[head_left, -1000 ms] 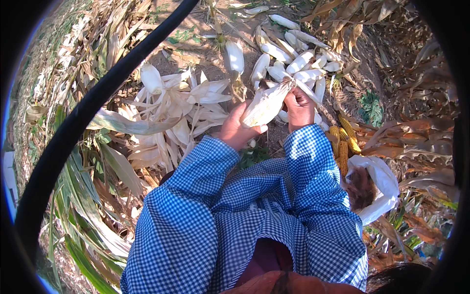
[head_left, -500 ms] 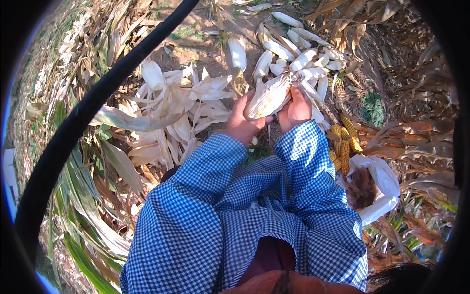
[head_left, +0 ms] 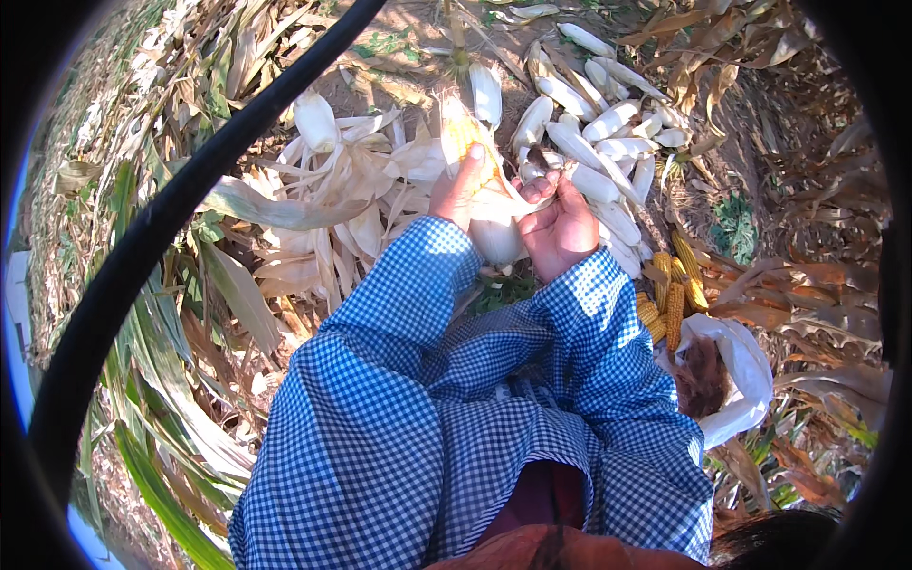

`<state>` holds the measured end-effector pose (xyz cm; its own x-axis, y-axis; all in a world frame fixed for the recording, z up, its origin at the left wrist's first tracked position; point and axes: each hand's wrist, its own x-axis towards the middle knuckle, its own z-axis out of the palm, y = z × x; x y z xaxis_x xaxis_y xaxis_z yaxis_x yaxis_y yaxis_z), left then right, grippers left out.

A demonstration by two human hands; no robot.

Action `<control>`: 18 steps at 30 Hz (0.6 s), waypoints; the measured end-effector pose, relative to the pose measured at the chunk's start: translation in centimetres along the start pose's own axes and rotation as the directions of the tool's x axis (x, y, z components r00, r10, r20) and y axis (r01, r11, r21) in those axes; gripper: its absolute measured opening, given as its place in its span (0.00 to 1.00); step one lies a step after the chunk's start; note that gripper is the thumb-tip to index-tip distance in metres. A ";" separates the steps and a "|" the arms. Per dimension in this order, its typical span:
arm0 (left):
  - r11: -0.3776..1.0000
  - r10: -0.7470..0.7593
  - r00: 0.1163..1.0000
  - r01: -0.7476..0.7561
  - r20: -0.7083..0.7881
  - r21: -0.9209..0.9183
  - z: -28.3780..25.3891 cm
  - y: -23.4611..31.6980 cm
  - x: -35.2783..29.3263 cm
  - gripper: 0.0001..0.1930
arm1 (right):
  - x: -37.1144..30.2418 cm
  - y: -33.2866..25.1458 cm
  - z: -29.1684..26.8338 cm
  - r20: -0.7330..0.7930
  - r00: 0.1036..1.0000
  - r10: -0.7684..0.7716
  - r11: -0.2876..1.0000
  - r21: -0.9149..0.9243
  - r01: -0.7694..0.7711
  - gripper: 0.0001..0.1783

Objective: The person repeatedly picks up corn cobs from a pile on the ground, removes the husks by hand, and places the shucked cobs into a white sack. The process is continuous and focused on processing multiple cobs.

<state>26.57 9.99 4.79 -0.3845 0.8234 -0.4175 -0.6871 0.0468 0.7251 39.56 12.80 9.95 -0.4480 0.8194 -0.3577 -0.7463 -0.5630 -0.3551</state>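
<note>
My left hand (head_left: 454, 195) is wrapped round an ear of corn (head_left: 460, 131), its thumb pressed along the front. Yellow kernels show at the ear's upper part, where the pale husk is parted. A strip of that corn husk (head_left: 503, 201) is stretched out to the right. Its far end is pinched by my right hand (head_left: 559, 228), with dark silk by the fingertips. Below and between my hands hangs a broad, pale piece of husk; I cannot tell where it joins the ear.
Several unpeeled ears (head_left: 608, 119) are heaped at the far right. Empty husks (head_left: 328, 228) lie to the left. Bare yellow cobs (head_left: 676, 285) rest beside a white sack (head_left: 750, 375) holding brown silk at my right. A black bar (head_left: 180, 199) crosses the left side. Dry stalks surround everything.
The closed ear has been tipped upright and its husk opened, baring kernels. My right hand has drawn a husk strip away to the right and down.
</note>
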 end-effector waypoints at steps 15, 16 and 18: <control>0.989 -0.005 0.925 -0.051 -0.380 -0.138 -5.2 9.9 2.5 0.38 | -6.1 -1.2 -1.6 0.064 0.986 0.154 0.951 -0.281 -0.131 0.13; 0.988 0.013 0.921 -0.071 -0.389 -0.136 -5.2 9.9 2.5 0.39 | -5.3 -1.4 -2.3 0.106 0.992 0.071 0.968 -0.246 -0.043 0.13; 0.983 0.048 0.907 -0.116 -0.418 -0.139 -5.2 9.6 2.6 0.39 | -3.4 -2.3 -4.0 0.086 0.995 -0.049 0.967 -0.244 0.069 0.13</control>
<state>15.75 9.69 7.82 -0.6393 0.5125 -0.5732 -0.7170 -0.1280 0.6852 44.76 10.92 8.57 -0.4511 0.8524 -0.2642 -0.6325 -0.5143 -0.5792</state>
